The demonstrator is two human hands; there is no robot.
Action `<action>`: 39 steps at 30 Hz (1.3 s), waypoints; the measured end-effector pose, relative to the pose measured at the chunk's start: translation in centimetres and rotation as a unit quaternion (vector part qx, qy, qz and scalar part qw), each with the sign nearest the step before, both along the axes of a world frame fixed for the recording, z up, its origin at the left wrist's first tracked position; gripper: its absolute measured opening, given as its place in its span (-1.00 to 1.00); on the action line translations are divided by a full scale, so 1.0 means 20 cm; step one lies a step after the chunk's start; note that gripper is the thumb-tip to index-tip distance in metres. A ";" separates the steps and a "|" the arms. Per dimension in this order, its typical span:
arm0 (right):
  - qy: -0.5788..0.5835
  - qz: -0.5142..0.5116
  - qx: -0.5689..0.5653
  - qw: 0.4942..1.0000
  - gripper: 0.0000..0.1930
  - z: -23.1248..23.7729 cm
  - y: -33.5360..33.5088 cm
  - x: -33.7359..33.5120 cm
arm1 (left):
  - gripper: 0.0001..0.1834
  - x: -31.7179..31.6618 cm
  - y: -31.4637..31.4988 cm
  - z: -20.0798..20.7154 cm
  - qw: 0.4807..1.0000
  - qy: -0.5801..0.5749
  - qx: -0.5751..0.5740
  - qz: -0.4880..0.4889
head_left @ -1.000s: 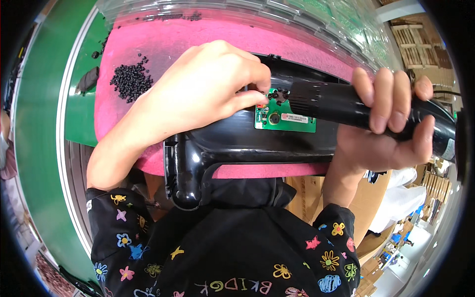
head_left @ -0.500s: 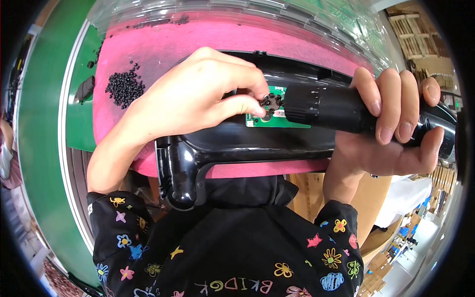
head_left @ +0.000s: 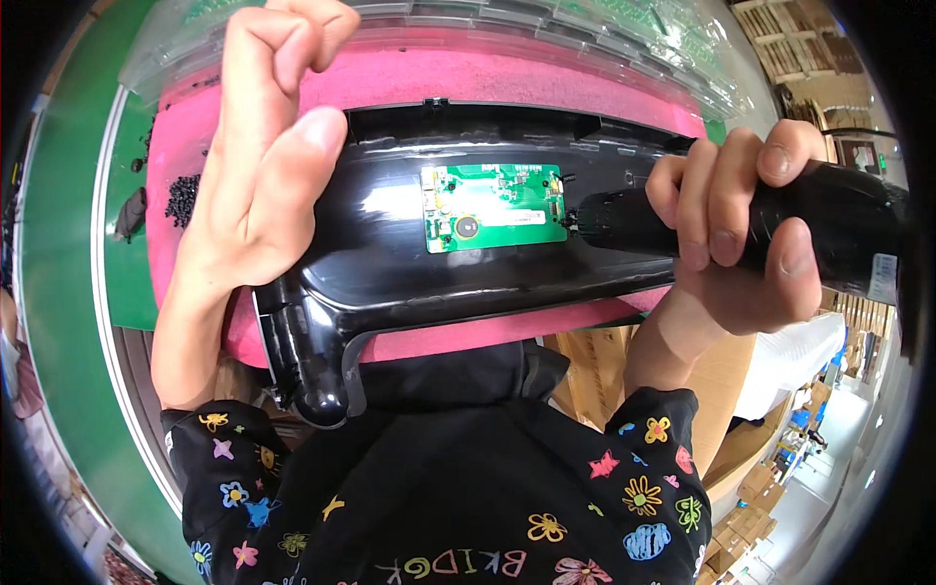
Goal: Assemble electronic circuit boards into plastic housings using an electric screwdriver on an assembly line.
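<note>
My right hand (head_left: 736,210) is wrapped round a black, barrel-shaped electric screwdriver (head_left: 843,224). Its narrow end points left at the right edge of a green circuit board (head_left: 495,232); the exact contact is hard to see. The board lies inside a long, glossy black plastic housing (head_left: 419,283), with a few small black screws (head_left: 451,184) on it. Above the housing's left part, my left hand (head_left: 263,156) is raised with curled fingers, and whatever lies in them is hidden.
A pink mat (head_left: 546,83) lies under the housing. At its left sits a pile of small black screws (head_left: 182,200), partly behind my left hand. Clear plastic trays (head_left: 409,24) line the far side. A dark lump (head_left: 131,214) rests on the green surface at the left.
My left hand has lifted from the board toward the far left, and the screws at its fingertips no longer show. The screwdriver's end has shifted to the board's right edge.
</note>
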State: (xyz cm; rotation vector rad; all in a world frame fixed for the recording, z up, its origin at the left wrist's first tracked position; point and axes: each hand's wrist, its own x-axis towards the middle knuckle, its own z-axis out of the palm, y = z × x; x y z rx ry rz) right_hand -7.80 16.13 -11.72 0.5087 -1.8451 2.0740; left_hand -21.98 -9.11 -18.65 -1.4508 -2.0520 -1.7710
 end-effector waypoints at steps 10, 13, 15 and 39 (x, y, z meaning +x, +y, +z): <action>-0.011 0.035 -0.007 0.999 -0.66 -0.05 0.01 -0.01 | -0.85 0.03 0.06 0.02 0.977 -0.005 -0.187 0.099; -0.046 -0.058 0.015 0.997 -0.64 -0.04 -0.06 0.01 | -0.84 0.02 0.06 0.03 0.973 0.017 -0.216 0.080; -0.046 -0.051 0.018 0.997 -0.64 -0.03 -0.06 0.01 | -0.82 0.03 0.07 0.03 0.976 0.027 -0.209 0.060; 0.018 0.037 0.000 0.999 -0.65 -0.06 0.05 0.00 | -0.74 0.04 0.05 0.02 0.951 0.078 -0.295 0.042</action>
